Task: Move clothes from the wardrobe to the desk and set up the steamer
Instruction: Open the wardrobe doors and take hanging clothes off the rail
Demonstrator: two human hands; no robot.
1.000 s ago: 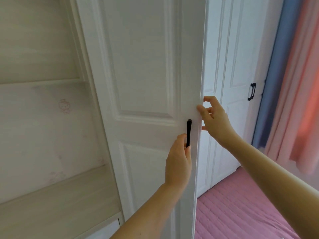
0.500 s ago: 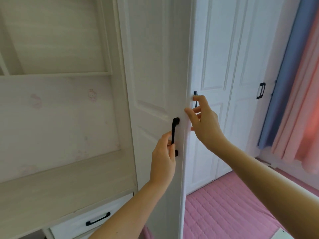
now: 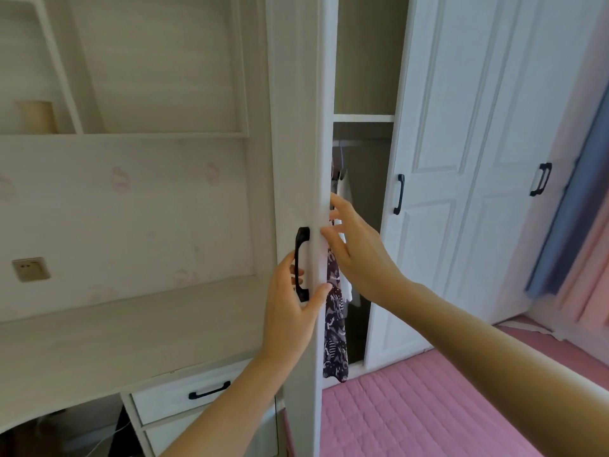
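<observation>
Swinging wider than half a second ago, the wardrobe door (image 3: 293, 143) is now standing almost edge-on, and a gap into the wardrobe is showing that was hidden before; both hands are riding along with it.

Far to the left of the left hand, a wall socket (image 3: 31, 268) is sitting above the pale table (image 3: 99, 341). A white drawer (image 3: 171, 404) with a black pull is hanging under the table's edge, below and left of that hand's forearm.

The left hand (image 3: 291, 311) is curling its fingers round the black door handle (image 3: 302, 258), its thumb stretching across to the door's edge.

Just right of that thumb, the clothes are hanging inside the wardrobe. A dark patterned garment (image 3: 334, 328) is dropping down alongside the door's edge. A white garment (image 3: 344, 189) is showing just above the right hand's fingertips and partly behind that hand.

The right hand (image 3: 357, 255) is holding its fingers straight and spread apart, fingertips touching the door's edge and gripping nothing.

Right of it, a second door (image 3: 425, 143) is standing with its own black handle. Further right, a blue curtain (image 3: 560, 232) and a pink curtain (image 3: 590, 268) are hanging. Beneath the right forearm, a pink quilted bed (image 3: 428, 413) is lying.
</observation>
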